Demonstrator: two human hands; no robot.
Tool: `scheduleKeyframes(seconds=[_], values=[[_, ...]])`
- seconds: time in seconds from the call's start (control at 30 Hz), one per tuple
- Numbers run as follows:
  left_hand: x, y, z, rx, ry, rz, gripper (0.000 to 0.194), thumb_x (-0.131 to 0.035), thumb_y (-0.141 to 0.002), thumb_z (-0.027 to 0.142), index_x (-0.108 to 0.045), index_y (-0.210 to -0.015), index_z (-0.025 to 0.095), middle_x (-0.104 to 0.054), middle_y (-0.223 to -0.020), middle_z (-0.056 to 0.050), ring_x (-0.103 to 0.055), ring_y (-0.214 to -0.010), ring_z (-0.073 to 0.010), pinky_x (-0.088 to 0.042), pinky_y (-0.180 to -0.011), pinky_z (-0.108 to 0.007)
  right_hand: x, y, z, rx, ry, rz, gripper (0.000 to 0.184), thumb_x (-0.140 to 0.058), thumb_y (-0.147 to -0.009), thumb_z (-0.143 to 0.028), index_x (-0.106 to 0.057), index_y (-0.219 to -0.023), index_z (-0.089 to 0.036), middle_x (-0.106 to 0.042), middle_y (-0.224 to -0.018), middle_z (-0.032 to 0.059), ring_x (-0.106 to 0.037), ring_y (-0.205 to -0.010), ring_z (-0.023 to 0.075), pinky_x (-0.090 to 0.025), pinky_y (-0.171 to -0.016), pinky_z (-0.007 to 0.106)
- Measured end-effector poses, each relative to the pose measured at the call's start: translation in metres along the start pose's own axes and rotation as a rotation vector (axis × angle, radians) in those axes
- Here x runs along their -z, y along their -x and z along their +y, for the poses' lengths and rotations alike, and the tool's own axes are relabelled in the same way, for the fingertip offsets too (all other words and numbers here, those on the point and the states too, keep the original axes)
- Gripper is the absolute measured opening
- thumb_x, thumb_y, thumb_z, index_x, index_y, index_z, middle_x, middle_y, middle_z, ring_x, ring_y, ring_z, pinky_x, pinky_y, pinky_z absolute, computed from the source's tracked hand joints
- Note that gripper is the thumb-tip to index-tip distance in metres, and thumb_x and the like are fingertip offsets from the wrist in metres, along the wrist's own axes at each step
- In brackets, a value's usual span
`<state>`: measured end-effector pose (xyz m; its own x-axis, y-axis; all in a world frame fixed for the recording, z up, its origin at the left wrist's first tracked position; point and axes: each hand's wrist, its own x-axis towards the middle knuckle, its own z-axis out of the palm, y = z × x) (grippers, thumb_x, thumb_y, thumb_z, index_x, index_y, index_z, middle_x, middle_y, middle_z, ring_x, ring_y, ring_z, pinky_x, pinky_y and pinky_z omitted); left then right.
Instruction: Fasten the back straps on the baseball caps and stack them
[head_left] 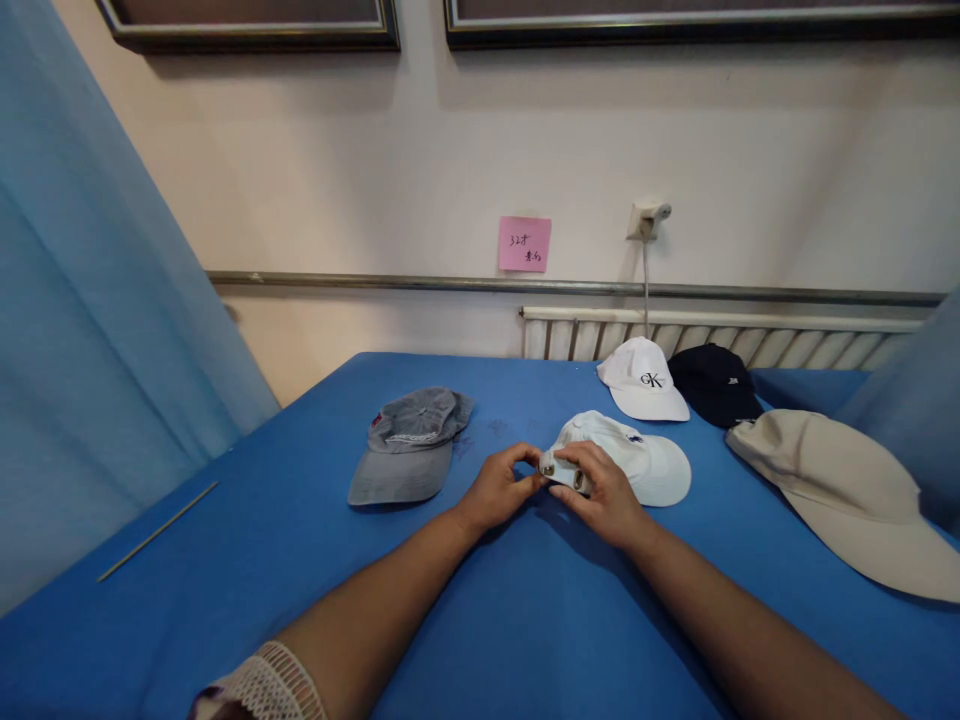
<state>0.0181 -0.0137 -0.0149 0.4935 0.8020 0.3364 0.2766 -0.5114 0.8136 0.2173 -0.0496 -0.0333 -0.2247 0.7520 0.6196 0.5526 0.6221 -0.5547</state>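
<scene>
Both my hands are at the back strap [559, 470] of a pale white baseball cap [656, 468], which lies on the blue-covered table with its brim to the right and a small dark logo on the front. My left hand [491, 492] pinches the strap's left end between thumb and fingers. Small brass-coloured metal pieces show on the strap. My right hand [606, 495] grips the strap close to the cap's body and hides part of it. To the left of my hands lies a grey washed cap [412, 435], brim toward me.
A white cap with dark letters [643, 378], a navy cap [712, 385] and a large beige cap [840, 490] lie at right. A thin stick [157, 532] rests at left. Behind the blue table [300, 560] are a radiator [585, 335] and a plugged-in cord [646, 285].
</scene>
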Motion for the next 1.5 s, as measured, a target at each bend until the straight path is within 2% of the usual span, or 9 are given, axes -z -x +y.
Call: scheduleKeyframes(seconds=[0.33, 0.67, 0.83, 0.93, 1.0, 1.13, 1.27, 1.33, 1.5], values=[[-0.006, 0.006, 0.014, -0.013, -0.172, 0.021, 0.015, -0.061, -0.08, 0.025, -0.055, -0.092, 0.019, -0.065, -0.091, -0.002, -0.061, -0.085, -0.0175, -0.047, -0.079, -0.03, 0.008, -0.002, -0.02, 0.058, 0.211, -0.084, 0.029, -0.064, -0.085, -0.026, -0.061, -0.113, -0.031, -0.06, -0.113, 0.0061, -0.055, -0.106, 0.0273, -0.033, -0.097, 0.05], [0.001, 0.001, -0.001, -0.001, -0.445, -0.033, 0.009, -0.055, -0.08, 0.018, -0.059, -0.088, 0.021, -0.065, -0.087, -0.003, -0.058, -0.085, -0.0201, -0.044, -0.077, -0.031, 0.006, 0.0, -0.021, 0.117, 0.161, -0.103, 0.018, -0.061, -0.084, -0.021, -0.061, -0.101, -0.025, -0.064, -0.104, 0.0068, -0.056, -0.099, 0.0256, -0.038, -0.089, 0.043], [0.014, -0.005, -0.021, 0.079, -0.571, 0.128, 0.011, -0.051, -0.081, 0.014, -0.059, -0.085, 0.02, -0.065, -0.085, -0.005, -0.058, -0.086, -0.0226, -0.044, -0.079, -0.034, 0.009, 0.001, -0.03, 0.127, 0.109, -0.093, 0.011, -0.059, -0.086, -0.024, -0.059, -0.098, -0.025, -0.065, -0.105, 0.0066, -0.058, -0.099, 0.0247, -0.04, -0.088, 0.041], [0.023, -0.009, -0.033, 0.167, -0.537, 0.243, 0.012, -0.051, -0.081, 0.014, -0.059, -0.088, 0.019, -0.066, -0.089, -0.007, -0.06, -0.088, -0.0236, -0.046, -0.082, -0.037, 0.014, 0.0, -0.03, 0.153, 0.086, -0.149, 0.027, -0.063, -0.085, -0.033, -0.057, -0.11, -0.024, -0.064, -0.113, 0.0085, -0.057, -0.106, 0.0264, -0.04, -0.092, 0.043], [0.026, -0.01, -0.039, 0.201, -0.485, 0.306, 0.022, -0.049, -0.079, 0.009, -0.059, -0.096, 0.019, -0.066, -0.097, -0.008, -0.061, -0.094, -0.0239, -0.046, -0.088, -0.039, 0.02, -0.002, -0.022, 0.15, 0.094, -0.101, 0.031, -0.06, -0.087, -0.035, -0.055, -0.115, -0.023, -0.064, -0.116, 0.0097, -0.057, -0.109, 0.0272, -0.04, -0.095, 0.044], [0.027, -0.012, -0.044, 0.195, -0.423, 0.421, 0.048, -0.047, -0.074, 0.004, -0.051, -0.12, 0.017, -0.06, -0.121, -0.012, -0.059, -0.108, -0.0238, -0.045, -0.097, -0.042, 0.038, -0.004, 0.024, -0.098, 0.229, 0.26, 0.025, -0.049, -0.09, -0.034, -0.061, -0.107, -0.021, -0.066, -0.111, 0.0118, -0.058, -0.107, 0.0279, -0.042, -0.096, 0.045], [0.025, -0.01, -0.032, 0.075, -0.483, 0.493, 0.051, -0.052, -0.074, 0.008, -0.051, -0.124, 0.017, -0.057, -0.124, -0.012, -0.054, -0.116, -0.026, -0.042, -0.102, -0.042, 0.058, 0.002, 0.082, -0.65, 0.367, 0.34, 0.032, -0.052, -0.084, -0.041, -0.066, -0.102, -0.017, -0.064, -0.111, 0.0172, -0.056, -0.111, 0.0333, -0.04, -0.098, 0.048], [0.022, -0.007, -0.02, 0.021, -0.527, 0.435, 0.04, -0.055, -0.077, 0.015, -0.057, -0.118, 0.018, -0.062, -0.116, -0.01, -0.055, -0.112, -0.0269, -0.041, -0.101, -0.042, 0.065, 0.007, 0.103, -0.869, 0.299, 0.36, 0.035, -0.06, -0.078, -0.041, -0.067, -0.101, -0.015, -0.063, -0.115, 0.0212, -0.055, -0.115, 0.0367, -0.038, -0.099, 0.05], [0.009, 0.003, -0.005, 0.123, -0.53, 0.142, 0.036, -0.06, -0.083, 0.037, -0.064, -0.115, 0.021, -0.072, -0.091, -0.007, -0.062, -0.089, -0.027, -0.044, -0.088, -0.039, 0.07, 0.01, 0.122, -0.948, 0.159, 0.393, 0.043, -0.064, -0.07, -0.036, -0.067, -0.105, -0.01, -0.067, -0.109, 0.0221, -0.061, -0.107, 0.0373, -0.044, -0.094, 0.048]])
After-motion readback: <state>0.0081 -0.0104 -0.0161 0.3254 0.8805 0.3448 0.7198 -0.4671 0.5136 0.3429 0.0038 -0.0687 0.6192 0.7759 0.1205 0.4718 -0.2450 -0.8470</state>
